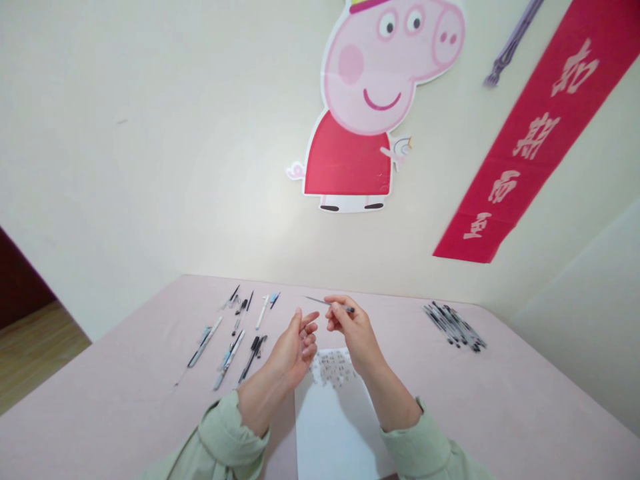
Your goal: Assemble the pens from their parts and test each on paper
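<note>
My right hand (350,327) is raised over a white sheet of paper (335,413) and pinches a thin pen refill (327,304) that points left. My left hand (297,347) hovers just left of it, palm up, fingers loosely curled and apart, with nothing in it. The top of the paper carries scribbled marks (334,367). To the left of my left hand lie several pens and pen parts (235,333) spread over the pink table (125,400).
A bundle of dark pens or refills (455,325) lies at the table's far right. The wall behind holds a cartoon pig cut-out (370,100) and a red banner (535,133). Wooden floor (35,353) shows at the left beyond the table edge.
</note>
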`<state>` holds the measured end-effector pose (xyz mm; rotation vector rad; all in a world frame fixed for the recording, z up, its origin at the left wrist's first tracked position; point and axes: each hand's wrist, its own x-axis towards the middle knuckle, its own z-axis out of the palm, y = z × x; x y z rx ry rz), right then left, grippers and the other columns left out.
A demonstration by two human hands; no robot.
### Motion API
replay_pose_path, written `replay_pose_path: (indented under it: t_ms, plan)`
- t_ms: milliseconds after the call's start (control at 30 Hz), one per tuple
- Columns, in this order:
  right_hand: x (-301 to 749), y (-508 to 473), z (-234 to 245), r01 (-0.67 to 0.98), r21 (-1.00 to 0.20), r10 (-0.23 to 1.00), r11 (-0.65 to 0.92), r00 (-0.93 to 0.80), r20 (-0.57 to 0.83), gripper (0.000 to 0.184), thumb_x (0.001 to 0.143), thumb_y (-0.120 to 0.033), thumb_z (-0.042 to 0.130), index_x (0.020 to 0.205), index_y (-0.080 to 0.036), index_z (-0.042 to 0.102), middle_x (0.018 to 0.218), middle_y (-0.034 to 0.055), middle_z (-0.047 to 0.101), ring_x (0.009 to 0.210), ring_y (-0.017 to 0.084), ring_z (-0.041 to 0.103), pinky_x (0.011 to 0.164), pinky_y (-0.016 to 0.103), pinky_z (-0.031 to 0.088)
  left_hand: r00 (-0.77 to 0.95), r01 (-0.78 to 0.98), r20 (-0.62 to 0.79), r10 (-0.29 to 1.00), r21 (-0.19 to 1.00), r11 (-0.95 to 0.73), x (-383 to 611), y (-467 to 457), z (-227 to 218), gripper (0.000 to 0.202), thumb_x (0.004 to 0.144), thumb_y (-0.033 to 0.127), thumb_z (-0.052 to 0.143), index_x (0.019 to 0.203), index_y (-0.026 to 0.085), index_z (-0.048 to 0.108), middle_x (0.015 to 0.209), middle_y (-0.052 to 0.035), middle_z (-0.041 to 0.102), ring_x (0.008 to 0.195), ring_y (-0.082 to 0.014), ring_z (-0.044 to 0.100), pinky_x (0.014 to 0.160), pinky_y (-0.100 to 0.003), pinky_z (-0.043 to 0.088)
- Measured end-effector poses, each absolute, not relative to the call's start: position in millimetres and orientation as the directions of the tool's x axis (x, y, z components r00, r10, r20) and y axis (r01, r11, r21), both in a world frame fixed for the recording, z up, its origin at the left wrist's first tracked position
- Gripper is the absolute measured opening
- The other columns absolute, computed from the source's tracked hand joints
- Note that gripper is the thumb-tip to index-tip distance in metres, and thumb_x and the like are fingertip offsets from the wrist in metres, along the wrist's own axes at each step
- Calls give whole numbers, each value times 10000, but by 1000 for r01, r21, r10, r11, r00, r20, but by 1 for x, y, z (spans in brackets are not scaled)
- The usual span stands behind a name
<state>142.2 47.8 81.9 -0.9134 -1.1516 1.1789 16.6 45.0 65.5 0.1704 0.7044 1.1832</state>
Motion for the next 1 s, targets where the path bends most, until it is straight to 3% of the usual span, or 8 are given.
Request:
replay_pose_path:
  t_ms: [67, 167, 467, 700, 867, 1000]
  plan:
    - [147, 50, 84, -250, -942, 972, 223, 134, 194, 291, 756, -432, 694, 910, -190, 653, 654, -38, 576, 559, 87, 521, 556, 220, 439, 140, -791, -513, 847, 456, 407, 18, 45, 63, 264, 973, 231, 426, 829, 83, 591, 634, -10, 559, 384, -25, 431, 326, -108, 359]
    - [155, 52, 91, -334, -909, 959, 249, 214, 184, 294, 754, -442, 701, 896, -190, 647, 628, -46, 548, 548, 80, 495, 537, 206, 424, 95, -801, -559, 824, 448, 396, 21, 45, 61, 252, 931, 54, 391, 731, 113, 532, 660, -28, 561, 524, -59, 565, 513, -138, 522]
    - [171, 50, 108, -436, -832, 925, 343, 310, 219, 373, 833, -522, 587, 1030, -213, 658, 867, 22, 653, 581, 85, 534, 585, 243, 464, 72, -786, -535, 842, 489, 378, 29, 41, 60, 391, 671, -197, 340, 711, 152, 511, 723, -26, 568, 643, -67, 602, 667, -145, 560]
    - [168, 52, 106, -458, -805, 905, 378, 364, 219, 343, 811, -525, 621, 896, -193, 652, 893, 19, 648, 604, 92, 581, 599, 253, 496, 25, -772, -509, 860, 537, 341, 30, 44, 56, 411, 643, -210, 341, 778, 135, 519, 807, -60, 594, 755, -97, 662, 746, -160, 567]
    - [168, 53, 103, -507, -794, 920, 334, 358, 158, 377, 768, -555, 660, 819, -182, 641, 826, 6, 665, 657, 132, 652, 690, 308, 545, 16, -759, -505, 863, 556, 339, 29, 43, 57, 292, 780, -133, 410, 839, 126, 531, 812, -90, 631, 774, -118, 686, 738, -173, 576]
    - [169, 52, 104, -547, -775, 933, 316, 327, 149, 372, 784, -552, 651, 809, -181, 645, 634, -26, 622, 648, 137, 654, 690, 290, 543, 31, -751, -503, 864, 559, 352, 28, 41, 58, 167, 860, -22, 466, 871, 124, 547, 827, -124, 673, 761, -142, 701, 737, -220, 586]
